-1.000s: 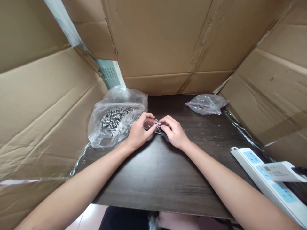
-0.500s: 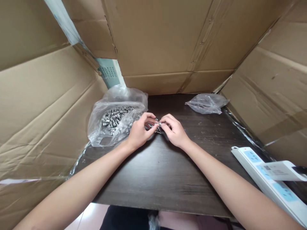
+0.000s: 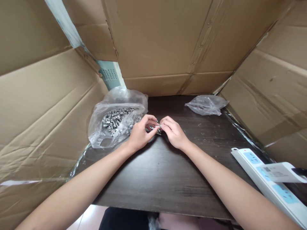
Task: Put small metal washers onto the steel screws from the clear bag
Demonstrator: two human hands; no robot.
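Note:
My left hand (image 3: 143,131) and my right hand (image 3: 174,131) meet fingertip to fingertip above the middle of the dark table (image 3: 155,179). Between their pinched fingers is a small silvery screw (image 3: 158,126), held at its two ends. Several more small metal pieces (image 3: 151,128) lie just below and behind the fingers, partly hidden by them. Left of my left hand, an open clear plastic bag holds a heap of metal screws (image 3: 114,120).
A crumpled clear plastic bag (image 3: 206,104) lies at the back right. A white power strip (image 3: 268,179) with a plug in it runs along the right side. Cardboard walls (image 3: 158,38) enclose the table at the back and both sides.
My right fingers have drawn closer together around the small metal piece. The view has shifted very slightly; the bags and power strip stay in place.

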